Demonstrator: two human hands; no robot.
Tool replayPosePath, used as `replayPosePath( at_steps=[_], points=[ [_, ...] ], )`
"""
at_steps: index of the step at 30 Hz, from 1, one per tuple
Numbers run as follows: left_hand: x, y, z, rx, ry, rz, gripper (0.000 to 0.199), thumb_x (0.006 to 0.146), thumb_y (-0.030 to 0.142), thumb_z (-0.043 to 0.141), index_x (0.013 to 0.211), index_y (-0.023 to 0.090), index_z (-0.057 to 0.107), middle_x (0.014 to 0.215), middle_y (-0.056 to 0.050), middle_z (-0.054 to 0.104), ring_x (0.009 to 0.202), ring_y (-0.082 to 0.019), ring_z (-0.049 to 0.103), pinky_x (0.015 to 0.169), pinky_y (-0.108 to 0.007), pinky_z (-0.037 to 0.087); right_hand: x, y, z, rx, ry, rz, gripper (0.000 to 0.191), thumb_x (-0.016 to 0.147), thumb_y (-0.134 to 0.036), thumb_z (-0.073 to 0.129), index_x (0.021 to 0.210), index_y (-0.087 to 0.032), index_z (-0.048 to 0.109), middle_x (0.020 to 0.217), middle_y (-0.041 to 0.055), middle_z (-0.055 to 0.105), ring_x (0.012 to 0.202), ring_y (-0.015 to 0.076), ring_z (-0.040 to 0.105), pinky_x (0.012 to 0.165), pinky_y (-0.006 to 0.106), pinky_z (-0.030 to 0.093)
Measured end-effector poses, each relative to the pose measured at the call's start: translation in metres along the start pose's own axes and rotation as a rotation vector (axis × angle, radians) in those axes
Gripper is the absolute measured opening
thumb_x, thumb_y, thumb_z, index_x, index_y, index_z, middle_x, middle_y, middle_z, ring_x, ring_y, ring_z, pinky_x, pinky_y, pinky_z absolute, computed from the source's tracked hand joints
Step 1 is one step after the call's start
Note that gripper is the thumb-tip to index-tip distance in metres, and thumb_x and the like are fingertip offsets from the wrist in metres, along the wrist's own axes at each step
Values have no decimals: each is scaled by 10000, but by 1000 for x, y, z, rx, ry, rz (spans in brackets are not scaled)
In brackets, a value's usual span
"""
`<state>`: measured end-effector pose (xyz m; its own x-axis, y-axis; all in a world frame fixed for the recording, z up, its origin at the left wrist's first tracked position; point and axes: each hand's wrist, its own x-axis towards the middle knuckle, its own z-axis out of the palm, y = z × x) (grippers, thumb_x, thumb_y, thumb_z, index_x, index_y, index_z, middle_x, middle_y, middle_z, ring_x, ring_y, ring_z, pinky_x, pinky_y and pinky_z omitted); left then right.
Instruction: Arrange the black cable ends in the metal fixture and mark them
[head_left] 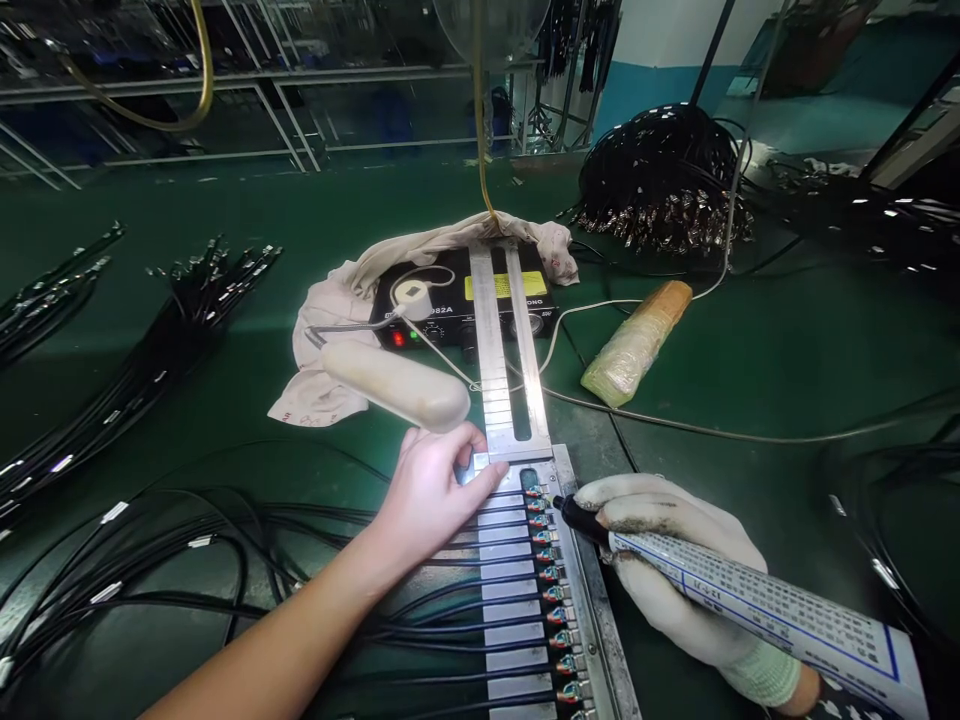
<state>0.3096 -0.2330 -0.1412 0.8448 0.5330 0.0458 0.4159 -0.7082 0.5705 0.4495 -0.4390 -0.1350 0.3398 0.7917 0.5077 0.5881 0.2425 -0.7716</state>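
Note:
My bare left hand rests at the far end of a long metal fixture, with its thumb on the top face and its fingers curled at the edge. Several black cables lie side by side across the fixture, their stripped ends and small metal connectors lined up on the right. In my gloved right hand is a printed white glue tube with a black nozzle. The nozzle tip is close beside the farthest connectors; I cannot tell whether it touches them.
Beyond the fixture, a slotted metal plate leans over a black control box draped with cloth. Nearby are a white oblong piece and a wrapped roll. Cable bundles lie left, with a large cable heap behind.

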Motion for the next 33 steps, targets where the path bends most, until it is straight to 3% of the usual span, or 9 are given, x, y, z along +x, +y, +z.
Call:
replayPosePath(
  at_steps=[14,33],
  points=[
    [0,0,0,4,1,8,235,829,430,614,820,202,559,713,27,537,736,-179,519,721,-327,321,2,1,2,13,12,13,277,779,-70,651,1020,-203,620,1065,71,637,976,231,629,844,369,557],
    [-1,1,-1,3,-5,12,227,831,420,614,823,200,557,719,22,535,752,-185,503,719,-328,311,1,-1,-1,15,11,3,276,746,-66,657,989,-194,634,1039,65,654,939,222,651,826,339,566]
  ],
)
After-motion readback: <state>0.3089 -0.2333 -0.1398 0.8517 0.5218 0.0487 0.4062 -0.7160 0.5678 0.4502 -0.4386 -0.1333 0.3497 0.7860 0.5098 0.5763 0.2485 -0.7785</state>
